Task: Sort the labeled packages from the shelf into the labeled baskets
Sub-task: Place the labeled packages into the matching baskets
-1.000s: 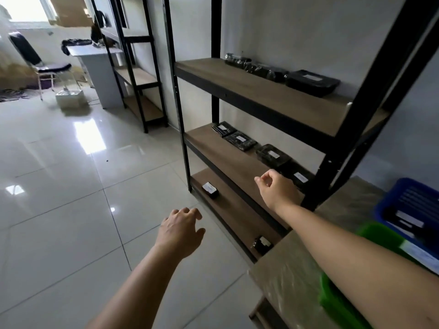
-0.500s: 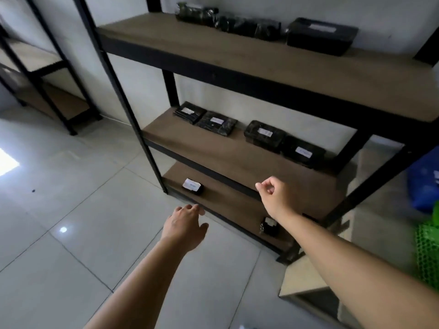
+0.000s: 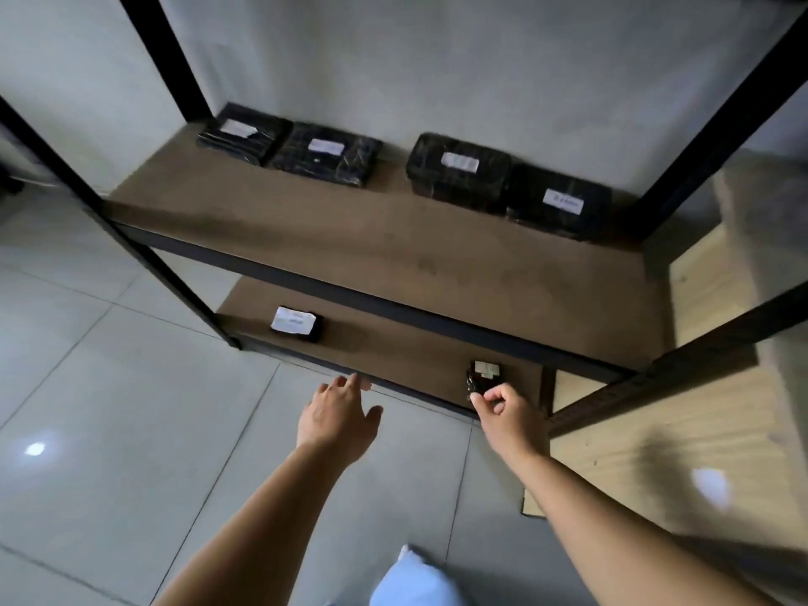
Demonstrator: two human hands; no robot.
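Item: my right hand (image 3: 503, 408), fingers curled, thumb and forefinger tips at the near edge of a small black labeled package (image 3: 484, 377) on the bottom shelf (image 3: 393, 347); whether that grip has closed on it I cannot tell. Item: my left hand (image 3: 336, 413), fingers relaxed and spread, holding nothing, above the shelf's front edge. Item: second small labeled package (image 3: 296, 322), bottom shelf, left. Item: four black labeled packages (image 3: 459, 170), middle shelf (image 3: 393, 242), along the wall.

Matt wood shelf (image 3: 393, 251) — glossy tiles (image 3: 109, 430)
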